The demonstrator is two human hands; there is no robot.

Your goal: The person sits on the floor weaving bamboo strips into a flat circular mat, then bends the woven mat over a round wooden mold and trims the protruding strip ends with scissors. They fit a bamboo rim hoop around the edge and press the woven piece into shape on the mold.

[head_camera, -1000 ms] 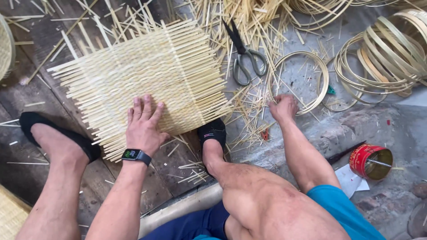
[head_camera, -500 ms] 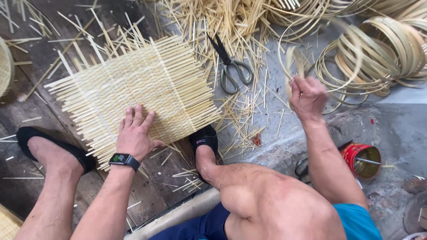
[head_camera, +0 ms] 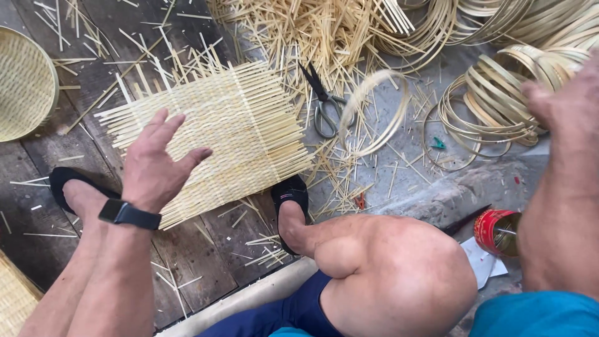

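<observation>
Mat (head_camera: 218, 134) of woven bamboo strips is lying flat on the plank floor (head_camera: 206, 256), its near edge partly hidden behind the left hand (head_camera: 156, 165). That hand is hovering over it, fingers spread, gripping nothing. Right hand (head_camera: 564, 100) is sitting close to the lens, blurred; its grip is impossible to make out. A blurred hoop (head_camera: 374, 112) is showing beside the scissors (head_camera: 324, 103).

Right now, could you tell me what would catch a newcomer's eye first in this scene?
The square woven bamboo mat on the dark floorboards stands out, with the left hand spread open over its near edge. Right of it lie black-handled scissors among loose bamboo splints, a thin bamboo hoop beside them, and coiled bamboo hoops at far right.
</observation>
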